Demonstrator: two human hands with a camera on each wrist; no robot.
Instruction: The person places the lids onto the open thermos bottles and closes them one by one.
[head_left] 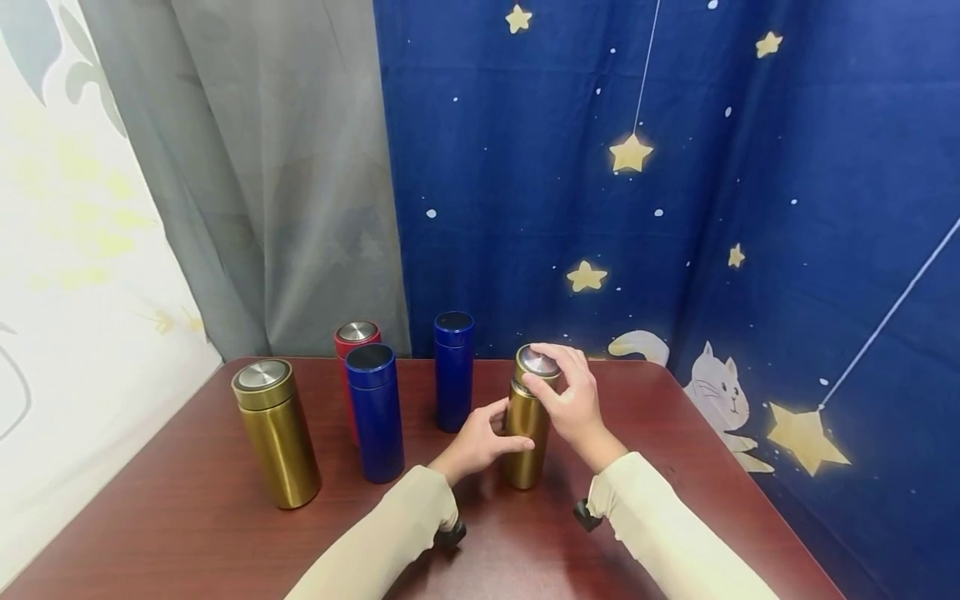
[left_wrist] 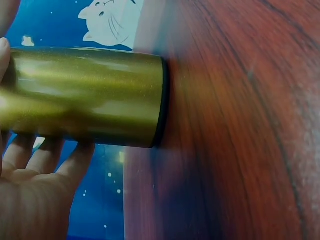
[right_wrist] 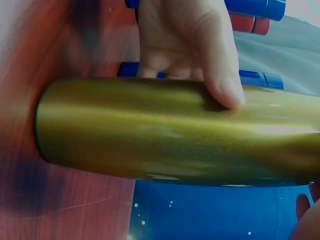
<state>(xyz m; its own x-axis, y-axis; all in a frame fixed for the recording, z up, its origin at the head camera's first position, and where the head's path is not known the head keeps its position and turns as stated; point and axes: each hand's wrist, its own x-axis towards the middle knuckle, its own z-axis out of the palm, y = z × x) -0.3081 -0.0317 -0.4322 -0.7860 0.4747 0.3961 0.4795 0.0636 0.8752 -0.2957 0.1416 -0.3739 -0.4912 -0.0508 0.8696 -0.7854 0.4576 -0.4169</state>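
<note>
A gold thermos (head_left: 527, 458) stands upright on the table, right of centre. My left hand (head_left: 478, 443) grips its body from the left, thumb across the front and fingers round the far side. From above, my right hand (head_left: 576, 398) holds the gold lid (head_left: 523, 364) with its silver top, thumb in front and fingers over the far edge. A thin silvery band shows between lid and body. In the left wrist view the thermos base (left_wrist: 145, 100) rests on the table. The left thumb (right_wrist: 227, 90) lies along the thermos in the right wrist view.
Another gold thermos (head_left: 288, 450) stands at the left. Near it are a blue thermos (head_left: 378, 433) and a red one (head_left: 352, 340) partly hidden behind it. A second blue thermos (head_left: 453, 383) stands further back. Curtains (head_left: 525, 167) hang behind the brown table (head_left: 150, 500).
</note>
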